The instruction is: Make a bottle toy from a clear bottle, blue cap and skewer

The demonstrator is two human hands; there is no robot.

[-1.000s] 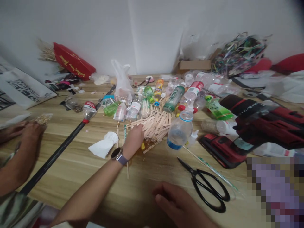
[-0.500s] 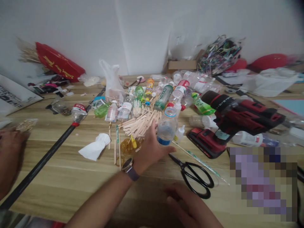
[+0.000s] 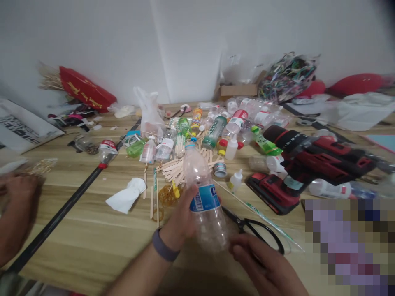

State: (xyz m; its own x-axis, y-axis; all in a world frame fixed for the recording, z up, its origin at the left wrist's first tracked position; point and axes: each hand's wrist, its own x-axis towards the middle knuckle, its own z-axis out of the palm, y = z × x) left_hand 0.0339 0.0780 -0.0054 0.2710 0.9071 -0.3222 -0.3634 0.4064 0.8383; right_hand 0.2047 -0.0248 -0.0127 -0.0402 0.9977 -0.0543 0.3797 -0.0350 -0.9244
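my left hand now grips the clear bottle, drawn nearer, tilted | my right hand now beside its base | small round container uncovered

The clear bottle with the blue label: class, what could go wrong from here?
The scissors lie near the right hand, so a careless move might end in a cut. If the bottle slips from the left hand, it could scatter the wooden sticks or knock over the small dropper bottle.

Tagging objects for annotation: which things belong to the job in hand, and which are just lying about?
In hand:
- blue-labelled bottle, held in the left hand
- right hand, near its base; contact unclear

Apparently lying about:
- scissors
- wooden sticks
- drill
- cardboard box
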